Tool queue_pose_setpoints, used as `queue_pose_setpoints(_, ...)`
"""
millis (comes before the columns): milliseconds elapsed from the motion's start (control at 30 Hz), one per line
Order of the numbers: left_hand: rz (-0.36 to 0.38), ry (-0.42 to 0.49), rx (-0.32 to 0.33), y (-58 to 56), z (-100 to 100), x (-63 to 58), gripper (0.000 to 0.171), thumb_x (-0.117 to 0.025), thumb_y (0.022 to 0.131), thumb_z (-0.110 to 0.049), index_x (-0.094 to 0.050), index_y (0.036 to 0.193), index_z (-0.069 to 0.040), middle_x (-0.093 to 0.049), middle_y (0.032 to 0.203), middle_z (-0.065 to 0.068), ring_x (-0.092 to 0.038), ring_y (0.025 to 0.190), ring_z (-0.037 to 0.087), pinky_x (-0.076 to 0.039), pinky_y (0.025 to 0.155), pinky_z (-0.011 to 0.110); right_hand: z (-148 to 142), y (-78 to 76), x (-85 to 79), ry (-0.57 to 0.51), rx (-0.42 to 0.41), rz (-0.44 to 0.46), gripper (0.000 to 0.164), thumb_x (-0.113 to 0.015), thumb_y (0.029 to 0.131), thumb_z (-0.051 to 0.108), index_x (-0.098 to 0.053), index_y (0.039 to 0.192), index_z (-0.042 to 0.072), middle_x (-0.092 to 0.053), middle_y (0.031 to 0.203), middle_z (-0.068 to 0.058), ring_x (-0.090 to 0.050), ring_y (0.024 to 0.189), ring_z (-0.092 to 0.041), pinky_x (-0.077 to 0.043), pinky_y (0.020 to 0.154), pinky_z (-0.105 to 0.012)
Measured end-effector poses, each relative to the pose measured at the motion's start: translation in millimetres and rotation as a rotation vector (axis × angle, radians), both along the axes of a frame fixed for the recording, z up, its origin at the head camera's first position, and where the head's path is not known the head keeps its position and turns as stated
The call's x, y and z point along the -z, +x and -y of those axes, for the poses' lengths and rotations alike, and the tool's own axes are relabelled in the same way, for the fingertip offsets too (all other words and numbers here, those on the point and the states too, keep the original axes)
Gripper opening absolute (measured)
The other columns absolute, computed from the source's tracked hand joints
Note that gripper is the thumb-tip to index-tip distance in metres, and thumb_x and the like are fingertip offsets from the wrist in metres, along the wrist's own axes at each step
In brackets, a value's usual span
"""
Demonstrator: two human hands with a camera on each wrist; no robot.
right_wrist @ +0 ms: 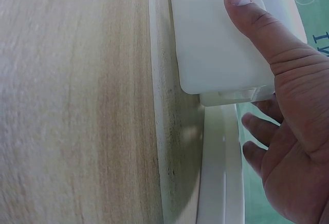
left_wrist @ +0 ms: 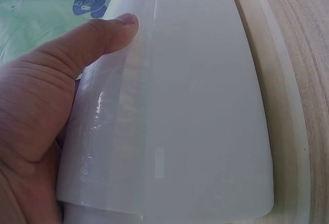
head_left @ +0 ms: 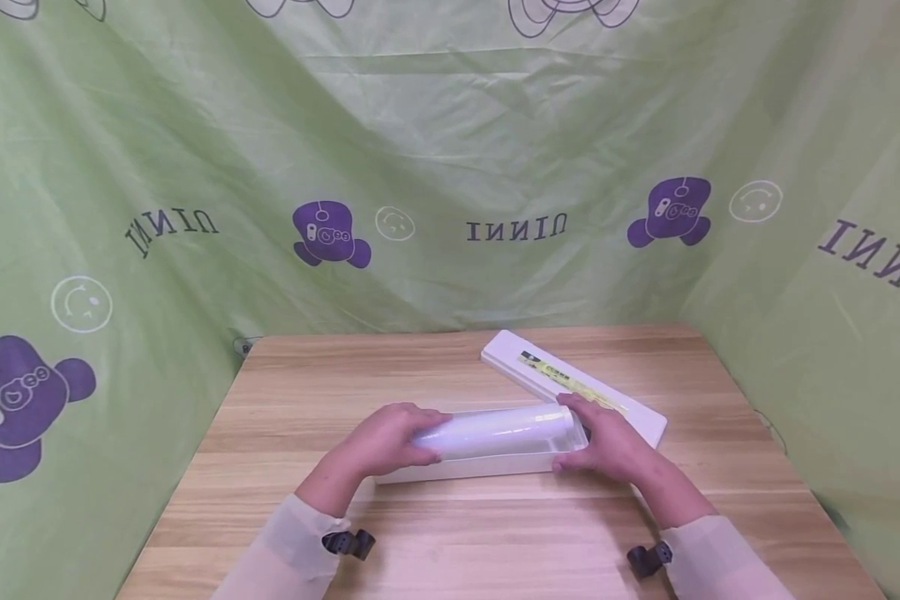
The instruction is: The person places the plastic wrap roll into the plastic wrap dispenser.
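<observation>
A roll of clear plastic film [head_left: 498,429] lies lengthwise at a long white box [head_left: 472,469], which is uncovered on top. My left hand [head_left: 386,442] grips the roll near its left end, the thumb lying across the shiny film in the left wrist view. At the other end, my right hand [head_left: 607,439] holds the box. In the right wrist view its thumb presses the box's front wall [right_wrist: 221,44], and the fingers reach behind. How far the roll sits down inside the box is partly hidden by my hands.
A long white lid [head_left: 570,383] with a yellow-green label lies slanted behind my right hand, close to the box. The wooden table [head_left: 330,367] ends at a green printed curtain [head_left: 435,283] at the back and sides.
</observation>
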State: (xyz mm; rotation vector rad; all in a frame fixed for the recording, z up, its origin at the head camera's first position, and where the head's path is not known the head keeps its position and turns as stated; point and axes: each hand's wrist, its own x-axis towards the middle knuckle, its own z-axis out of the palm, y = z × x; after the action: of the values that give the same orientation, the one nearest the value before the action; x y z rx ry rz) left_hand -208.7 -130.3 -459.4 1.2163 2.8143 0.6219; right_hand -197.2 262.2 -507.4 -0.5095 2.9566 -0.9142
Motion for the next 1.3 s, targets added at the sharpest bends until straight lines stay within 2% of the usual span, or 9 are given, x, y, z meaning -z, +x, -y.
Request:
queue_pose_setpoints(233,0.003,-0.020,0.000,-1.2,-3,1.7,0.059,-0.084,0.087,-0.034,-0.067,0.140,-0.015,-0.072,0.129,0.002,-0.069,0.104,0.017,-0.058,0.091,0.037,0,-0.6,0.8,-0.009,0.004,0.004,0.111,-0.098,0.062,0.049,-0.049,0.153,0.007,-0.051,0.154,-0.020,-0.049,0.139,-0.045,-0.041,0.115,-0.059)
queue_pose_setpoints(433,0.025,-0.036,-0.004,-0.2,-7,0.9,0.059,-0.083,0.088,-0.034,-0.067,0.141,-0.017,-0.072,0.129,0.000,-0.068,0.104,0.016,-0.057,0.091,0.036,-1,-1.3,2.6,-0.004,0.006,0.017,0.114,-0.097,0.062,0.054,-0.048,0.154,0.008,-0.050,0.155,-0.020,-0.046,0.142,-0.044,-0.039,0.116,-0.059)
queue_pose_setpoints(1300,0.066,-0.091,-0.005,-2.9,-17,5.2,0.060,-0.082,0.090,-0.038,-0.065,0.143,-0.017,-0.069,0.136,0.000,-0.067,0.117,0.019,-0.055,0.100,0.039,0,-1.1,3.6,-0.012,-0.011,0.001,0.112,-0.098,0.063,0.051,-0.049,0.154,0.007,-0.051,0.155,-0.019,-0.046,0.143,-0.042,-0.038,0.117,-0.058)
